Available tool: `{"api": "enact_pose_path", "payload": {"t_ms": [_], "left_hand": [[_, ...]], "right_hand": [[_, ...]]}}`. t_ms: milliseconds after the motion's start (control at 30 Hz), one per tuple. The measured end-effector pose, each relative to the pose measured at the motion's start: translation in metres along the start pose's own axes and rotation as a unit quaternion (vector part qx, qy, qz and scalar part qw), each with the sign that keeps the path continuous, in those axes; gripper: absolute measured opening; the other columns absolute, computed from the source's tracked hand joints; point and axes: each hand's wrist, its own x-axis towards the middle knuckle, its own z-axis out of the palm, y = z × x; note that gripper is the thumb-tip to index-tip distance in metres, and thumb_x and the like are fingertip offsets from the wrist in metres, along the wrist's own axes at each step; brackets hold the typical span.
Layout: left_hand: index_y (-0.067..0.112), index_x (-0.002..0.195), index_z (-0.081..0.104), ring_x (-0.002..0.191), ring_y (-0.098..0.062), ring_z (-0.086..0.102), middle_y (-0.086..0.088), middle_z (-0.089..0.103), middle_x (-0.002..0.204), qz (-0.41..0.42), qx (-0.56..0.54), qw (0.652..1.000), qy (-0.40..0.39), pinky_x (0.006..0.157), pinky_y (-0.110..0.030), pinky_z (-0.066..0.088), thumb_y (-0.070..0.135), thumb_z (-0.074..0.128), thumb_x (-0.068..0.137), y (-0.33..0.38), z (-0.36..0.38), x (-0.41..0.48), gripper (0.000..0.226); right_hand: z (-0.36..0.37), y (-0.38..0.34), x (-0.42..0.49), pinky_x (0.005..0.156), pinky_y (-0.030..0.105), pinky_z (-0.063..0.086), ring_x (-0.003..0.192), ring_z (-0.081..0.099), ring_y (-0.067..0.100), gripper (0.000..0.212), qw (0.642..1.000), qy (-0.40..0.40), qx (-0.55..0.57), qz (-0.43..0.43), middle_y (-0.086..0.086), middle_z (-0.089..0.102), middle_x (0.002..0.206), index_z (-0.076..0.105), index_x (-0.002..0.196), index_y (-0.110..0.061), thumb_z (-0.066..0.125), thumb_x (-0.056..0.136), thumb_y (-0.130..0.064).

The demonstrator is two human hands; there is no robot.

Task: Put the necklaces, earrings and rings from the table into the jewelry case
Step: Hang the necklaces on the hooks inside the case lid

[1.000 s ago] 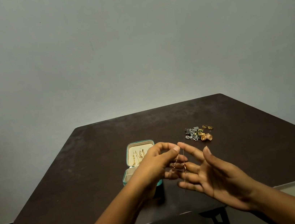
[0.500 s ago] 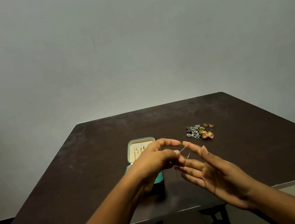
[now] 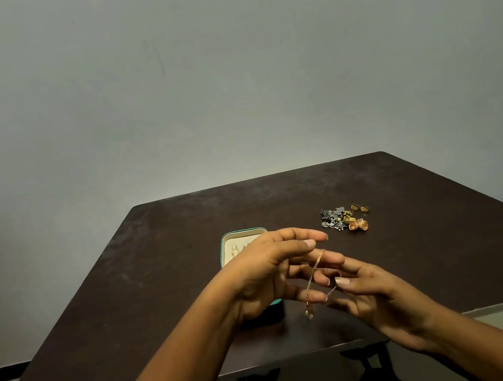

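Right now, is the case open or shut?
Open. The case has its lid up, cream lining showing behind the left hand.

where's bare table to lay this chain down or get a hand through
Bare table runs wide from the jewelry case to the left edge, along the far edge behind it, and right of the jewelry pile. Crowded: the near middle beside the case, where the chain necklace hangs between the left hand and right hand.
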Motion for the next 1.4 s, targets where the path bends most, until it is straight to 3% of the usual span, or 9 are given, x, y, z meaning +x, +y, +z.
{"api": "enact_pose_path", "payload": {"t_ms": [133, 267, 400, 533, 700, 900, 1067, 1167, 1400], "left_hand": [[0.009, 0.116, 0.054, 0.065, -0.014, 0.059, -0.015, 0.068, 0.108, 0.002, -0.022, 1.0, -0.003, 0.056, -0.026, 0.053, 0.016, 0.047, 0.091, 0.001, -0.001, -0.001, 0.026], [0.009, 0.111, 0.056, 0.055, -0.011, 0.052, -0.014, 0.069, 0.105, 0.015, -0.05, 0.998, 0.045, 0.047, -0.02, 0.044, 0.016, 0.049, 0.089, 0.004, -0.008, -0.001, 0.024], [0.009, 0.11, 0.058, 0.052, -0.009, 0.048, -0.013, 0.07, 0.104, 0.015, -0.057, 0.995, 0.079, 0.043, -0.017, 0.039, 0.015, 0.048, 0.09, 0.006, -0.014, -0.001, 0.023], [0.009, 0.111, 0.057, 0.051, -0.009, 0.046, -0.013, 0.07, 0.105, 0.014, -0.066, 0.995, 0.078, 0.042, -0.016, 0.037, 0.014, 0.049, 0.089, 0.005, -0.014, 0.0, 0.024], [0.011, 0.114, 0.055, 0.057, -0.009, 0.051, -0.012, 0.068, 0.11, 0.017, -0.025, 0.999, 0.018, 0.046, -0.017, 0.039, 0.021, 0.051, 0.086, 0.003, -0.007, -0.002, 0.03], [0.012, 0.12, 0.053, 0.066, -0.013, 0.06, -0.011, 0.064, 0.118, 0.0, -0.008, 0.998, -0.056, 0.053, -0.021, 0.048, 0.028, 0.057, 0.082, -0.005, 0.001, 0.0, 0.042], [0.01, 0.115, 0.058, 0.057, -0.012, 0.054, -0.007, 0.07, 0.088, 0.014, -0.035, 0.999, -0.003, 0.055, -0.023, 0.051, 0.025, 0.056, 0.077, -0.001, -0.001, -0.002, 0.041], [0.006, 0.104, 0.064, 0.054, -0.013, 0.051, -0.003, 0.057, 0.062, 0.02, -0.075, 0.996, 0.044, 0.07, -0.034, 0.055, 0.023, 0.059, 0.073, 0.0, -0.007, -0.001, 0.036], [0.006, 0.096, 0.064, 0.052, -0.014, 0.053, -0.003, 0.058, 0.06, 0.022, -0.069, 0.997, 0.032, 0.062, -0.025, 0.051, 0.023, 0.058, 0.075, -0.005, -0.006, 0.002, 0.028]], "right_hand": [[-0.001, 0.009, 0.001, 0.09, 0.037, 0.049, 0.107, 0.061, 0.025, 0.063, 0.998, -0.03, 0.032, 0.043, 0.017, 0.065, 0.111, 0.061, 0.103, 0.002, 0.083, 0.05, -0.021], [-0.003, 0.007, 0.001, 0.077, 0.032, 0.054, 0.101, 0.064, 0.025, 0.041, 0.998, -0.016, 0.061, 0.028, 0.019, 0.067, 0.102, 0.064, 0.073, -0.007, 0.086, 0.045, -0.027], [-0.006, -0.001, 0.004, 0.075, 0.032, 0.057, 0.093, 0.066, 0.026, 0.041, 0.993, -0.001, 0.118, -0.031, 0.017, 0.068, 0.088, 0.064, 0.061, -0.009, 0.091, 0.036, -0.026], [-0.007, -0.007, 0.003, 0.073, 0.032, 0.057, 0.085, 0.068, 0.028, 0.048, 0.991, 0.009, 0.13, -0.026, 0.015, 0.066, 0.076, 0.068, 0.066, -0.006, 0.093, 0.031, -0.03], [-0.004, -0.001, 0.0, 0.064, 0.027, 0.053, 0.073, 0.066, 0.02, 0.062, 0.998, -0.001, 0.054, 0.027, 0.008, 0.062, 0.072, 0.073, 0.094, -0.011, 0.088, 0.04, -0.037], [0.006, -0.003, -0.004, 0.064, 0.029, 0.043, 0.073, 0.062, 0.015, 0.047, 0.996, -0.043, 0.069, 0.024, 0.003, 0.064, 0.074, 0.071, 0.077, -0.015, 0.089, 0.04, -0.038], [-0.002, -0.009, 0.0, 0.069, 0.033, 0.049, 0.083, 0.065, 0.019, 0.04, 0.993, -0.015, 0.116, 0.016, 0.01, 0.065, 0.083, 0.061, 0.058, -0.013, 0.09, 0.036, -0.03], [-0.005, -0.017, 0.0, 0.07, 0.034, 0.054, 0.08, 0.068, 0.022, 0.041, 0.986, 0.007, 0.165, -0.016, 0.01, 0.066, 0.07, 0.059, 0.051, -0.013, 0.09, 0.029, -0.026], [-0.01, -0.038, -0.007, 0.059, 0.031, 0.057, 0.046, 0.05, 0.016, 0.051, 0.99, 0.035, 0.13, -0.035, 0.001, 0.038, 0.045, 0.068, 0.064, -0.003, 0.092, 0.029, -0.031]]}}
